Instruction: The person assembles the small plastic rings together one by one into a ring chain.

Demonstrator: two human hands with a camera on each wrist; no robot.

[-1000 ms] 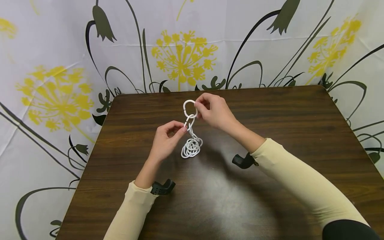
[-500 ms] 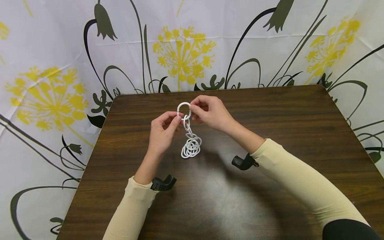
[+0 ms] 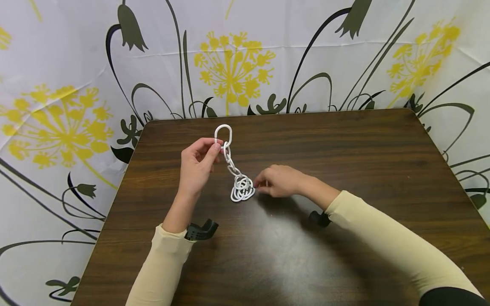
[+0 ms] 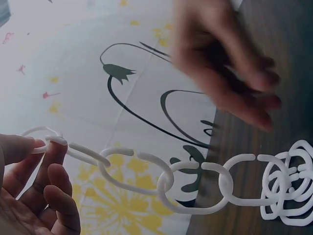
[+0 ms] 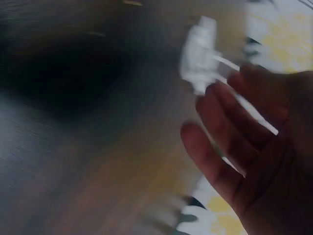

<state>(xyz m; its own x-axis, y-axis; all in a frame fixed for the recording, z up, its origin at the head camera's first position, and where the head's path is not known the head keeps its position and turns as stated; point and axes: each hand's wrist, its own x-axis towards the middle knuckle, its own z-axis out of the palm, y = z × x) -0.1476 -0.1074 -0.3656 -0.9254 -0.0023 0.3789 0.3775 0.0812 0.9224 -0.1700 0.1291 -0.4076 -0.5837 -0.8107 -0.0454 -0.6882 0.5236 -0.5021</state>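
Observation:
My left hand point(image 3: 194, 169) pinches the top of a white plastic chain between thumb and fingers, above the table. The chain's end link point(image 3: 231, 134) stands up over the fingertips. From there the linked part point(image 3: 228, 159) slopes down to the right, and the rest lies in a heap point(image 3: 243, 195) on the table. Small gaps show in the chain links point(image 4: 226, 183) in the left wrist view. Right of the heap, my right hand point(image 3: 282, 182) hovers with loosely bent fingers, holding nothing. In the right wrist view the heap point(image 5: 198, 58) is blurred beyond the fingertips.
A dark wood-grain table point(image 3: 363, 170) lies under both hands. Behind its far edge hangs a white curtain point(image 3: 298, 25) with yellow and grey-green flower prints. Each wrist wears a black device, seen on the left wrist point(image 3: 202, 230) and the right wrist point(image 3: 319, 219).
My right hand has let go of the end link and moved down beside the heap. My left hand has gripped the end link's area and shifted up and left, drawing the linked part out slantwise.

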